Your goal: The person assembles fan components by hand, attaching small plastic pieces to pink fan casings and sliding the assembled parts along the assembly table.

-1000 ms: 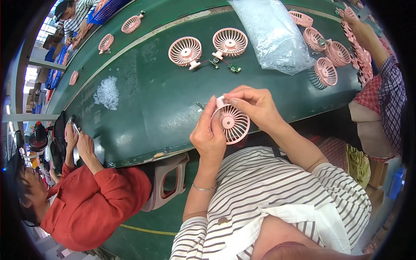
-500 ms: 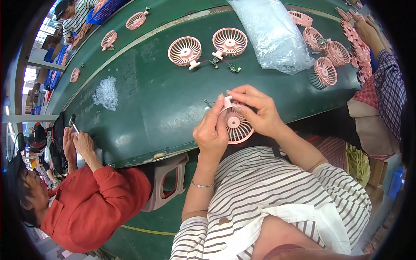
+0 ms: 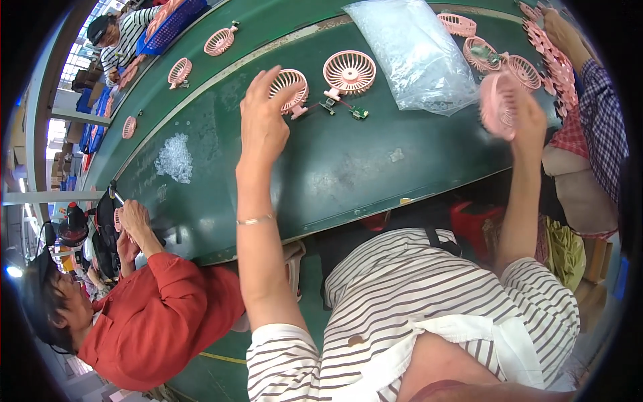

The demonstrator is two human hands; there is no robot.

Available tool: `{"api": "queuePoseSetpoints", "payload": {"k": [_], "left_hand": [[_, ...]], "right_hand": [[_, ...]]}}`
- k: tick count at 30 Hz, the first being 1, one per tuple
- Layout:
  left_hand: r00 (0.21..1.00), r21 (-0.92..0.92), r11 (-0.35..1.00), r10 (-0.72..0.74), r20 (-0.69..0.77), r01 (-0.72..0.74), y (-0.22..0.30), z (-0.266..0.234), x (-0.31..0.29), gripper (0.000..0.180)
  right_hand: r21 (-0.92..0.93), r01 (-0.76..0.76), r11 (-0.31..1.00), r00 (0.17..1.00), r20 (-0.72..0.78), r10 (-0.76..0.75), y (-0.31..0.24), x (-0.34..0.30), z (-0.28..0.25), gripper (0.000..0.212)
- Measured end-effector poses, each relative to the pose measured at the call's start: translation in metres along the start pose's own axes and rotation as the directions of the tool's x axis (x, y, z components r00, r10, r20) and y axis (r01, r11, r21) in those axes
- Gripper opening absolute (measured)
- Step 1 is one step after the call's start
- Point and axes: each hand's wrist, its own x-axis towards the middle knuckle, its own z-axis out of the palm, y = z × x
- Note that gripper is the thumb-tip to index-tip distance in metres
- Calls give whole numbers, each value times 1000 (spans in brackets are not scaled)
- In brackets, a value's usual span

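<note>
My right hand (image 3: 531, 122) grips a pink round fan cage (image 3: 497, 106) at the right side of the green table, both blurred by motion. Its slatted face is turned nearly edge-on. Over a pink fan (image 3: 295, 92) toward the far side, my left hand (image 3: 263, 117) has its fingers spread; whether they touch it is unclear. Beside that fan lies another pink fan (image 3: 349, 71), face up. Small green circuit boards (image 3: 360, 113) on thin wires lie just in front of the two fans.
A clear plastic bag (image 3: 422, 57) lies right of centre, near several pink fans (image 3: 524, 71). Small clear pieces form a pile (image 3: 174, 159) at left. A person in red (image 3: 154, 315) works at left; a checked sleeve (image 3: 599, 100) shows at right. Behind is a blue basket (image 3: 175, 28).
My hands have parted from the fan held between them at the near edge. The left reached forward and left, the right moved right. Whether the right holds that same fan is unclear.
</note>
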Motion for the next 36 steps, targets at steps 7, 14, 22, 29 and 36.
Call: {"api": "queuePoseSetpoints", "payload": {"k": [7,14,22,29,36], "left_hand": [[967,29,981,-192,166,190,-15,15,7,29],[976,302,933,-215,27,197,2,-2,-31,16],[861,92,861,-505,55,499,71,-13,-59,22],[837,137,828,-524,-156,543,64,3,-70,50],[711,-89,710,-702,-24,698,48,1,-79,34]], "right_hand": [[-39,-74,996,944,-324,58,85,128,-54,35],[-823,-58,566,930,-250,-269,67,140,-39,33],[-384,411,827,866,449,-222,-10,-32,54,11],[-571,470,673,871,422,-250,21,-24,86,9],[-531,511,676,850,430,-304,18,-29,96,5]]}}
